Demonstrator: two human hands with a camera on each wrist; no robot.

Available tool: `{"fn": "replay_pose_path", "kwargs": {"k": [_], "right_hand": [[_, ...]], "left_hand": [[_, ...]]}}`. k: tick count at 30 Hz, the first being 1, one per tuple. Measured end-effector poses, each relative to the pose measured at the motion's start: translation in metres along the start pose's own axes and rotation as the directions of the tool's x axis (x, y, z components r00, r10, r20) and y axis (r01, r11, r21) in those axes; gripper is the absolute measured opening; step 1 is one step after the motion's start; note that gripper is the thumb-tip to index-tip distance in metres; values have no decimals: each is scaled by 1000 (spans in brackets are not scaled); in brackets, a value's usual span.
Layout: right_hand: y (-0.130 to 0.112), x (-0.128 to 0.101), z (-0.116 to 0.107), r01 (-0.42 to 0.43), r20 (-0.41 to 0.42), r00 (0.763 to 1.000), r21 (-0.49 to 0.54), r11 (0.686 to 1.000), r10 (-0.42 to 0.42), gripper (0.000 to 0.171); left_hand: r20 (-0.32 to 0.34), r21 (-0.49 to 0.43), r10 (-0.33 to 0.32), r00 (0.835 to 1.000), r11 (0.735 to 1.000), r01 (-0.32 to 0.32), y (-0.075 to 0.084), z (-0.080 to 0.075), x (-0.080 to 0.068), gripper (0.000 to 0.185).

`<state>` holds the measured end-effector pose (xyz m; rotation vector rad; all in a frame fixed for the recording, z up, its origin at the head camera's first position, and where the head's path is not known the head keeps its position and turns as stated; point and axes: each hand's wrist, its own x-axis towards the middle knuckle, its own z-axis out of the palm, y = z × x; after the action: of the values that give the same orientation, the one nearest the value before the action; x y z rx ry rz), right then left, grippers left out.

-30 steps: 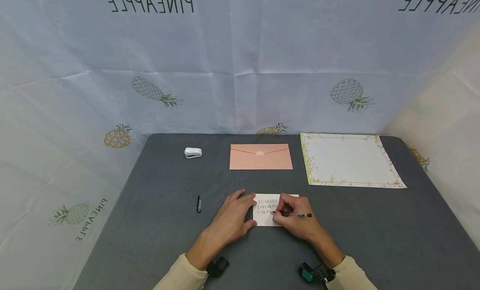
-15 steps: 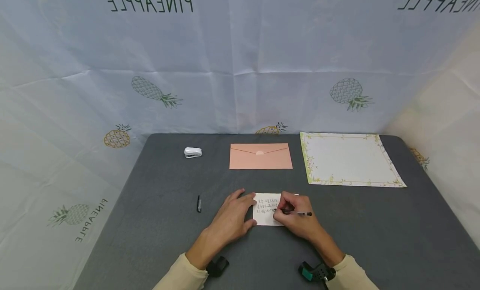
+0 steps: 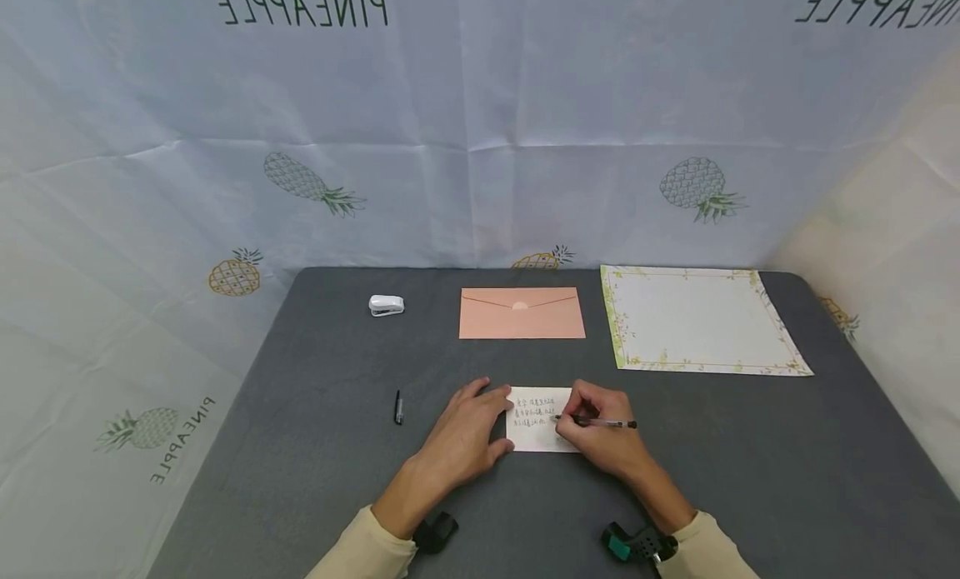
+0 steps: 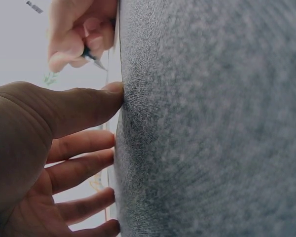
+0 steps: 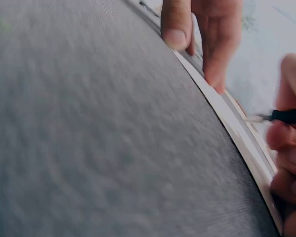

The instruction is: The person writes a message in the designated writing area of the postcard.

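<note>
A small white card (image 3: 538, 433) with several lines of handwriting lies on the grey table (image 3: 300, 446) near the front. My left hand (image 3: 467, 433) rests flat on the card's left edge, fingers straight; the same hand (image 4: 54, 148) fills the left wrist view. My right hand (image 3: 600, 437) grips a black pen (image 3: 600, 423) with its tip on the card's third line. In the right wrist view the pen (image 5: 281, 117) sits between curled fingers above the card's edge (image 5: 237, 133).
A pink envelope (image 3: 522, 313) lies behind the card. A floral-bordered sheet (image 3: 701, 319) lies at the back right. A white stapler (image 3: 386, 305) sits at the back left, a black pen cap (image 3: 398, 406) left of my left hand. A pineapple-print cloth (image 3: 480, 121) hangs behind.
My right hand and the pen have shifted to the right along the third line of writing. My left hand has stayed on the card.
</note>
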<state>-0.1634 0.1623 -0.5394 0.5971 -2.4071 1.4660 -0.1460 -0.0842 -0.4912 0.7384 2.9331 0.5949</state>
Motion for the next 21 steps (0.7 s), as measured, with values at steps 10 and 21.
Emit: {"fn": "replay_pose_path", "kwargs": {"k": [10, 21], "right_hand": [[1, -2, -2, -6, 61, 998, -15, 1000, 7, 40], [0, -2, -2, 17, 65, 998, -12, 1000, -16, 39]], "left_hand": [[1, 2, 6, 1000, 1000, -6, 0, 0, -1, 51], [4, -6, -2, 1000, 1000, 2, 0, 0, -1, 51]]}}
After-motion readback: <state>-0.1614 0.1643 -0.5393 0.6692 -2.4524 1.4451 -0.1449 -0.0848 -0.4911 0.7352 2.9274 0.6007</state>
